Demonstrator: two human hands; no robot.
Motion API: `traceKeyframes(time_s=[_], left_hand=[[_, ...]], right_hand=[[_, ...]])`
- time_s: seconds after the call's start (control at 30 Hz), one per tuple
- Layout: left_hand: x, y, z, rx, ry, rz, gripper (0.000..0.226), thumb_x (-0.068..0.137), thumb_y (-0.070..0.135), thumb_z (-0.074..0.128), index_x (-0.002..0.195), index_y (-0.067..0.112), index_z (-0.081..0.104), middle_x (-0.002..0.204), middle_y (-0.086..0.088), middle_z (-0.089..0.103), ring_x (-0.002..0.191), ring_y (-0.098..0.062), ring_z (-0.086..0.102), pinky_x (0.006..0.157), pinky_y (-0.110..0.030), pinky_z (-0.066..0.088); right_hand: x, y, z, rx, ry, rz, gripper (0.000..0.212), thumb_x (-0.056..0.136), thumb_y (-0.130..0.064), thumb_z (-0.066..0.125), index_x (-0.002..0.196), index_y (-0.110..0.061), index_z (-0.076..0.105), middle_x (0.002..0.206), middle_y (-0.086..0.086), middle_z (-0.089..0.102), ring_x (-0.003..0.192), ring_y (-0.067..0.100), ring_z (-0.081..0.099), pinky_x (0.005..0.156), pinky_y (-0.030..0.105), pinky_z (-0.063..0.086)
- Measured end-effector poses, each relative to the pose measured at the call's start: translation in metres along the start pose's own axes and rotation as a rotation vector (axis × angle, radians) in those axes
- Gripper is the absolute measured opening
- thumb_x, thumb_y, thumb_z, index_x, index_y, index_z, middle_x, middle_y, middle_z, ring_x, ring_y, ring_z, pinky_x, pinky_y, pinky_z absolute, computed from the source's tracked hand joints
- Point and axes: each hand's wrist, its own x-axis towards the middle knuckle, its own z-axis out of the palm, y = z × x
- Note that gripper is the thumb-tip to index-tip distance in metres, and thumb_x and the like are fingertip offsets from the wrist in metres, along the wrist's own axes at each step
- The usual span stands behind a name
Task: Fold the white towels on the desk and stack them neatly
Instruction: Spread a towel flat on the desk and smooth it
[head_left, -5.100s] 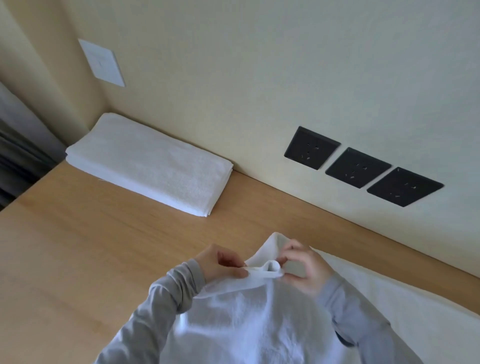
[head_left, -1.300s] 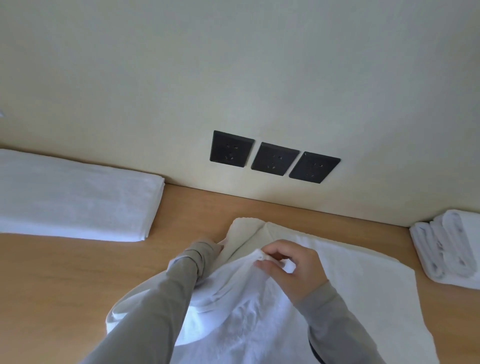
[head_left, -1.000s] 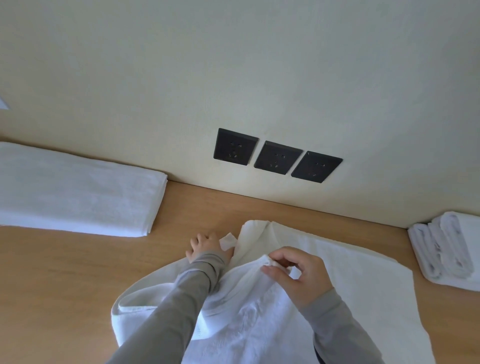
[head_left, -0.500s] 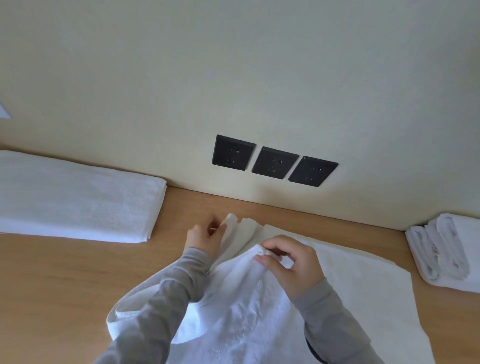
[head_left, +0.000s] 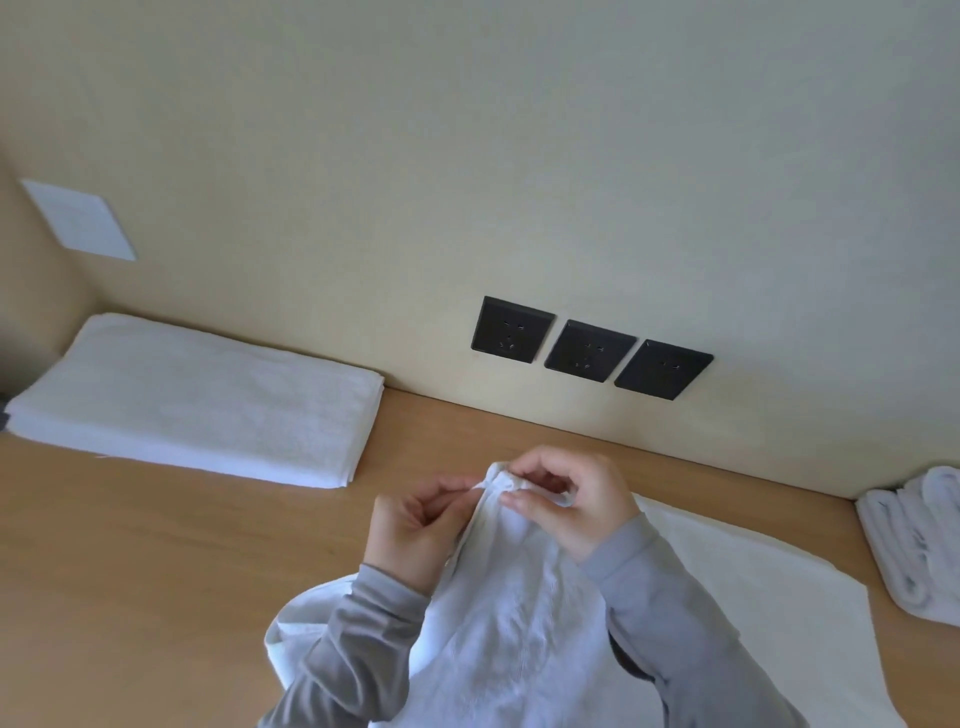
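Two hands meet at one bunched corner of the loose white towel (head_left: 519, 639), raised just above the counter (head_left: 156, 571) near the wall. The left hand (head_left: 415, 525) pinches the hem between thumb and fingertips. The right hand (head_left: 571, 506) is curled round the crumpled tip just beside it, so both are closed on cloth. The rest of the towel hangs down toward the person. A flat white cloth (head_left: 753, 582) spreads over the wood to the right; whether it is part of the same towel I cannot tell. A folded stack (head_left: 208, 400) lies against the wall at the far left, well apart. A looser bundle of towels (head_left: 919, 545) sits at the right edge.

The step in hand looks like finding and matching corners before a fold. To do it well, I judge the tip should be teased open until clean hem shows for each hand, not a wad. The hands should then part along the hem and draw it taut, so the cloth hangs square with no twist folded in. Laid down with its edges aligned and smoothed outward from the crease, it should match the stack; a skewed corner would likely leave a ragged side.
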Motion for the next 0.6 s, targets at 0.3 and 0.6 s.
traceKeyframes(time_s=[0.3, 0.6], left_hand=[[-0.004, -0.001, -0.001, -0.066, -0.021, -0.012, 0.015, 0.065, 0.014, 0.073, 0.075, 0.004, 0.071, 0.07, -0.011, 0.073, 0.067, -0.022, 0.062, 0.065, -0.028, 0.049], [-0.002, -0.003, 0.003, -0.061, -0.031, -0.079, 0.018, 0.078, -0.012, 0.061, 0.075, 0.004, 0.07, 0.064, -0.002, 0.071, 0.058, -0.006, 0.065, 0.056, -0.015, 0.049]], right_hand=[[0.0, 0.004, 0.002, 0.02, 0.085, 0.006, 0.025, 0.066, -0.012, 0.079, 0.068, -0.025, 0.058, 0.06, -0.012, 0.064, 0.059, 0.001, 0.058, 0.059, 0.011, 0.041], [-0.014, 0.011, 0.007, -0.107, 0.288, -0.288, 0.015, 0.071, -0.003, 0.07, 0.061, 0.0, 0.058, 0.101, 0.008, 0.064, 0.095, 0.008, 0.06, 0.079, 0.01, 0.045]])
